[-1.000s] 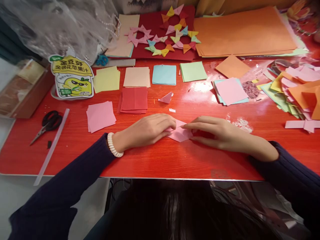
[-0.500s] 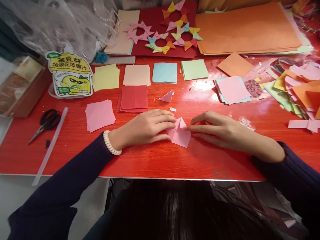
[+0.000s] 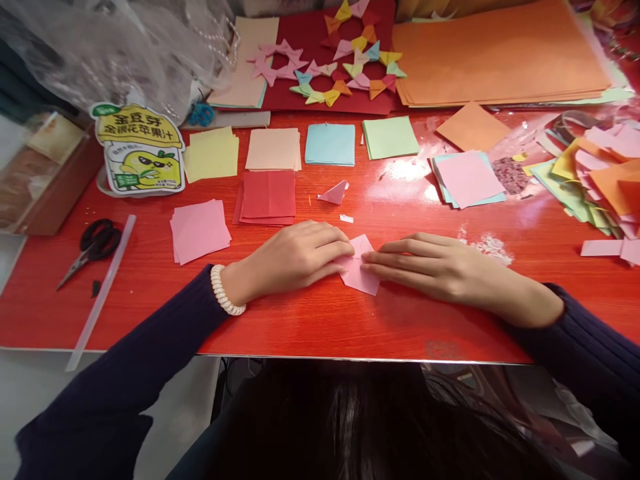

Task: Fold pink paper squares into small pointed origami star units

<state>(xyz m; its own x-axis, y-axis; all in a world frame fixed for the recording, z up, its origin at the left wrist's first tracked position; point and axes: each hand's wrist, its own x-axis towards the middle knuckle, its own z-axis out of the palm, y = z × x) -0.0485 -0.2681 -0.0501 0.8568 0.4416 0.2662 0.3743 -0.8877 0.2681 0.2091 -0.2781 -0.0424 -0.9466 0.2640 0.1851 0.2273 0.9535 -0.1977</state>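
A small pink folded paper (image 3: 361, 270) lies on the red table (image 3: 320, 320) between my hands. My left hand (image 3: 295, 257), with a white bead bracelet on its wrist, rests on the paper's left edge with its fingers curled down onto it. My right hand (image 3: 425, 265) lies flat with its fingers stretched out, and their tips press the paper's right side. A finished pink folded piece (image 3: 333, 193) sits just beyond the hands, with a tiny paper scrap (image 3: 345, 218) near it.
Stacks of square paper lie behind: pink (image 3: 200, 230), red (image 3: 269, 197), yellow (image 3: 212, 154), peach (image 3: 274, 149), blue (image 3: 329, 144), green (image 3: 390, 137). Black scissors (image 3: 93, 245) and a clear strip (image 3: 103, 290) lie left. Folded paper rings (image 3: 345, 63) and orange sheets (image 3: 500, 53) fill the back.
My right hand has come down from raised fingertips to flat fingers pressing the pink paper. The lifted flap now lies flat. My left hand has stayed on the paper's left edge.
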